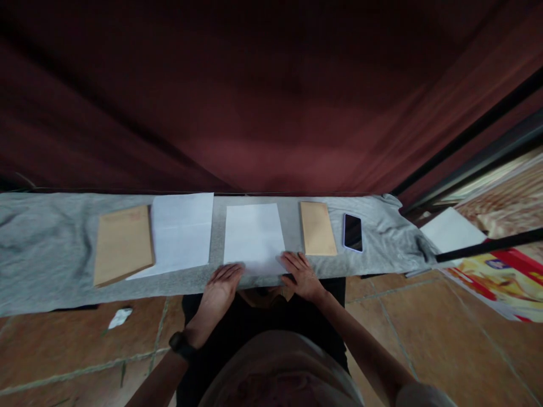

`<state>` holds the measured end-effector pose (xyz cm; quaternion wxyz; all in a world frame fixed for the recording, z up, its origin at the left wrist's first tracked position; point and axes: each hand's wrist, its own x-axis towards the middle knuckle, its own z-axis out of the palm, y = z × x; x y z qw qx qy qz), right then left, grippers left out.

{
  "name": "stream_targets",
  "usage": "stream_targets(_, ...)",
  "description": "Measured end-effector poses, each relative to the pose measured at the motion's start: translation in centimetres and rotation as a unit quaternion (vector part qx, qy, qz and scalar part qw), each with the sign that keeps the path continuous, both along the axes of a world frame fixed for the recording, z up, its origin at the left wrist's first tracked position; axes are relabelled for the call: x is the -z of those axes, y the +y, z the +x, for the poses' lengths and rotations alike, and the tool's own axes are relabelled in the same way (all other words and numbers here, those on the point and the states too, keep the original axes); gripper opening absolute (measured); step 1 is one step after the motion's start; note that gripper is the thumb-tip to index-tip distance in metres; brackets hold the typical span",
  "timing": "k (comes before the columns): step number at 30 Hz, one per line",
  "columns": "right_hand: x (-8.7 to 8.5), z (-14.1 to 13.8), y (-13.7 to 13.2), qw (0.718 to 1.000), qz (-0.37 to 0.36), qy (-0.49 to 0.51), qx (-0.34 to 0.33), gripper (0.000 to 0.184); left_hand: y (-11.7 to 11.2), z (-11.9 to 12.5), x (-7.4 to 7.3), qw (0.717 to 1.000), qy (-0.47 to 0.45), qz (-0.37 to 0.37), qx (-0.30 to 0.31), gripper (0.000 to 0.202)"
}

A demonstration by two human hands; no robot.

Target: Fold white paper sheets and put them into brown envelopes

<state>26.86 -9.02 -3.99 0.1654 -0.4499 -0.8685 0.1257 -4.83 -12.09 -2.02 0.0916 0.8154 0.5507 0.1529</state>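
A white sheet of paper [253, 232] lies flat before me on a grey cloth. At its near left corner rests my left hand [223, 282], palm down, with the fingers stretched along the paper's edge. My right hand [302, 276] lies at the near right corner, fingers extended and slightly spread, thumb apart. Neither hand visibly grips the sheet. To the right of the paper is a tan, envelope-like rectangle [318, 229], just beyond my right hand.
Further left, a tan stack [123, 243] of envelope-like pieces overlaps more white paper [182, 232]. A phone [353, 232] lies on the right of the grey cloth [38, 249]. A dark red curtain [271, 113] hangs behind. A colourful box [500, 277] stands at far right.
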Motion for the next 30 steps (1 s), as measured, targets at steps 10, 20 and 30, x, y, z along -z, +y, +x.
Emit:
stream_targets(10, 0.8, 1.0, -0.1, 0.995, -0.047, 0.088, -0.005, 0.057, -2.3, -1.7, -0.7, 0.987, -0.149, -0.046, 0.036, 0.035)
stream_targets(20, 0.1, 0.0, 1.2, 0.984, -0.072, 0.134, 0.094, 0.031, 1.5, -3.2, 0.0, 0.947, -0.285, -0.098, -0.111, 0.041)
stream_targets(30, -0.9, -2.5, 3.3, 0.962, -0.092, 0.104, 0.234, 0.038, 3.8, -1.3, 0.4, 0.934, -0.282, -0.042, -0.216, 0.048)
